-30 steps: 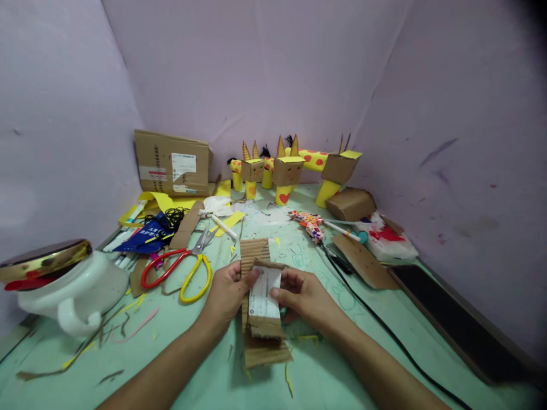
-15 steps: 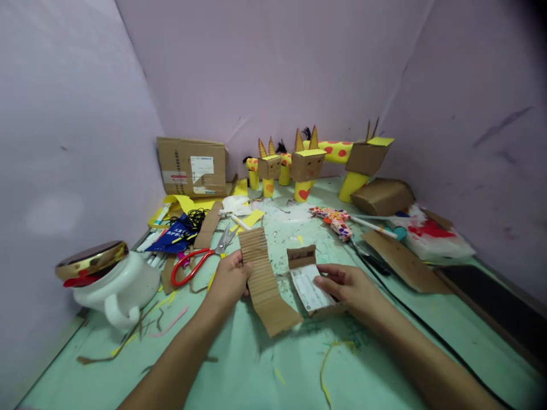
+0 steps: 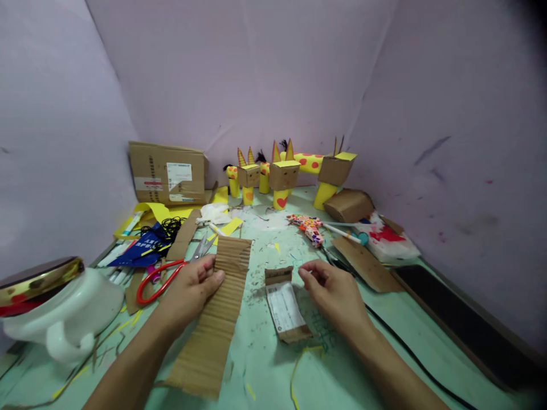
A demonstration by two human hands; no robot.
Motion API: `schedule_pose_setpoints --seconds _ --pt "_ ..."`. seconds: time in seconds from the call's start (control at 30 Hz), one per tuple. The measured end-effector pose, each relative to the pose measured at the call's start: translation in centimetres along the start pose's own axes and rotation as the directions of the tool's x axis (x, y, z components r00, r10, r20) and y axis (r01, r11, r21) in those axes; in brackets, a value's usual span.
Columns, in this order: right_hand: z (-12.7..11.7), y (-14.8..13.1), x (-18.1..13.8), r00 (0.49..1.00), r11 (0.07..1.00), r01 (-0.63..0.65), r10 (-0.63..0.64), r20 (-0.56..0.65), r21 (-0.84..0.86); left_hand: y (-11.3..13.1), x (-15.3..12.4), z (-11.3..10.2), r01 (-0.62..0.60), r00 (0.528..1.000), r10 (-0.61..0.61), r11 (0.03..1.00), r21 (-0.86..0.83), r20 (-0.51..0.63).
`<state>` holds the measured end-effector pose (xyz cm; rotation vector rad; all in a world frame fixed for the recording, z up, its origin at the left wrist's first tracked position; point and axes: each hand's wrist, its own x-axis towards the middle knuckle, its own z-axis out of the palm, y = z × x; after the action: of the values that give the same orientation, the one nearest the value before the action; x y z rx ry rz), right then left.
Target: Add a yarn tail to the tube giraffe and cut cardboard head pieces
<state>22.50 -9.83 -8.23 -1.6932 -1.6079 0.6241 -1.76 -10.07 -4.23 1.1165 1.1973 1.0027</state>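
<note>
My left hand [image 3: 190,290] grips a long strip of corrugated cardboard [image 3: 216,319] by its left edge, thumb on top; the strip slants from mid-table down toward me. A smaller cardboard piece with a white printed label [image 3: 285,306] lies flat on the green table [image 3: 273,370], just right of the strip. My right hand [image 3: 335,293] hovers right of that piece, fingers loosely curled, holding nothing and not touching it.
Red-and-yellow scissors [image 3: 164,276] lie left of my left hand. A white teapot with a gold lid [image 3: 55,313] stands at the left. Yellow cardboard animal figures [image 3: 284,176], a cardboard box [image 3: 167,173], a patterned glue gun [image 3: 308,226], a black cable [image 3: 397,341] and scraps crowd the back.
My right hand set the labelled piece on the table and let go of it. My left hand drew the corrugated strip off to the left and closer to me.
</note>
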Motion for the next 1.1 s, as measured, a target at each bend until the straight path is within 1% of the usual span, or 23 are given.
schedule_pose_setpoints --seconds 0.03,0.07,0.13,0.2,0.27,0.3,0.37,0.43,0.47,0.53,0.6,0.67,0.73,0.8,0.87,0.93,1.0,1.1 --pt "-0.2 -0.1 -0.1 0.999 0.991 0.009 -0.003 -0.044 0.135 0.1 -0.2 0.1 -0.001 1.0 0.001 1.0 0.01 0.019" --pt "-0.3 -0.3 -0.2 0.998 0.961 0.016 0.004 -0.07 0.274 0.2 -0.3 0.2 0.0 0.999 0.0 1.0 0.012 0.034" --pt "-0.7 -0.9 -0.5 0.999 0.86 0.007 0.019 -0.045 0.51 0.3 -0.7 0.6 0.01 0.997 -0.008 1.0 -0.022 0.072" --pt "-0.9 -1.5 -0.8 0.999 0.752 -0.028 0.01 0.032 0.658 0.3 -1.0 0.9 0.025 0.993 -0.016 0.997 -0.079 0.119" --pt "-1.1 -1.9 -1.1 0.995 0.671 -0.066 -0.013 0.101 0.739 0.3 -1.1 1.0 0.036 0.99 -0.018 0.992 -0.123 0.141" --pt "-1.1 -2.0 -1.2 0.992 0.646 -0.076 -0.025 0.12 0.76 0.2 -1.2 1.0 0.035 0.989 -0.016 0.991 -0.132 0.147" --pt "-1.1 -2.0 -1.4 0.989 0.621 -0.074 -0.054 0.136 0.781 0.2 -1.5 1.2 0.032 0.984 -0.01 0.992 -0.12 0.175" --pt "-1.0 -2.0 -1.5 0.978 0.608 -0.08 -0.103 0.179 0.79 0.2 -2.0 1.6 0.028 0.976 -0.009 0.996 -0.085 0.218" --pt "-1.0 -2.0 -1.7 0.966 0.606 -0.093 -0.136 0.218 0.79 0.3 -2.4 1.9 0.031 0.971 -0.016 0.998 -0.061 0.24" --pt "-0.9 -2.2 -2.0 0.922 0.616 -0.122 -0.22 0.319 0.778 0.4 -3.1 2.6 0.044 0.961 -0.037 0.999 -0.017 0.275" --pt "-0.9 -2.5 -2.5 0.871 0.667 -0.099 -0.301 0.389 0.738 0.5 -3.6 3.3 0.048 0.951 -0.048 0.999 0.006 0.306" --pt "-0.9 -3.0 -3.0 0.843 0.753 -0.019 -0.341 0.415 0.658 0.6 -4.0 3.9 0.036 0.95 -0.037 0.999 0.008 0.31" --pt "-0.8 -3.4 -3.5 0.859 0.833 0.06 -0.324 0.397 0.55 0.6 -4.1 4.3 0.017 0.957 -0.016 1.0 -0.002 0.291" --pt "-0.8 -3.7 -3.8 0.883 0.874 0.118 -0.309 0.353 0.471 0.5 -4.0 4.6 0.008 0.963 -0.003 1.0 -0.016 0.27" --pt "-0.8 -3.8 -3.9 0.897 0.88 0.178 -0.329 0.296 0.44 0.5 -4.0 4.7 0.006 0.968 0.005 0.999 -0.043 0.25" --pt "-0.8 -3.8 -4.0 0.894 0.868 0.226 -0.365 0.259 0.442 0.3 -3.9 4.9 0.008 0.971 0.016 0.995 -0.098 0.238" --pt "-0.8 -3.7 -3.9 0.895 0.848 0.219 -0.372 0.247 0.483 0.0 -3.8 5.1 0.012 0.975 0.028 0.985 -0.173 0.222" --pt "-0.8 -3.5 -3.8 0.903 0.806 0.123 -0.332 0.271 0.579 -0.5 -3.6 5.3 0.01 0.986 0.035 0.962 -0.271 0.161"
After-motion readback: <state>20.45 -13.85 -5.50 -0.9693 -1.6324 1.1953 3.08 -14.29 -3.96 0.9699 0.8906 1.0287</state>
